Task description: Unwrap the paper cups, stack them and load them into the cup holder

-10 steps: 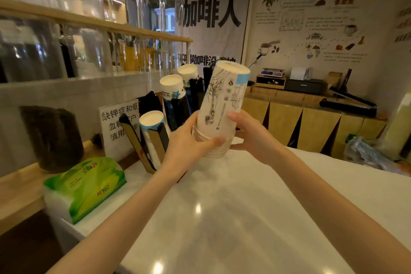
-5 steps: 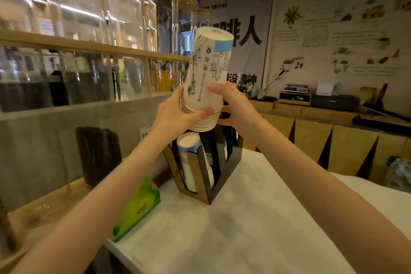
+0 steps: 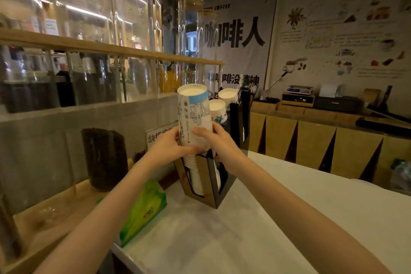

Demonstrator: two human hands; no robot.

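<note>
A stack of white paper cups (image 3: 194, 115) with blue line drawings stands upside down, its lower rims sunk into the nearest slot of the black-and-brown cup holder (image 3: 211, 182) on the white counter. My left hand (image 3: 165, 148) grips the stack from the left. On the right side my right hand (image 3: 219, 143) holds it too. Two other cup stacks (image 3: 223, 104) rise from the holder's farther slots.
A green tissue pack (image 3: 144, 209) lies left of the holder at the counter's edge. A dark jar (image 3: 103, 158) and a printed sign (image 3: 159, 138) stand behind it on the wooden ledge. Glass tubes line the shelf above. White counter (image 3: 266, 218) stretches right.
Both hands have brought the cup stack down from above the holder, and its lower end now sits inside the nearest slot. The view has dropped slightly toward the counter.
</note>
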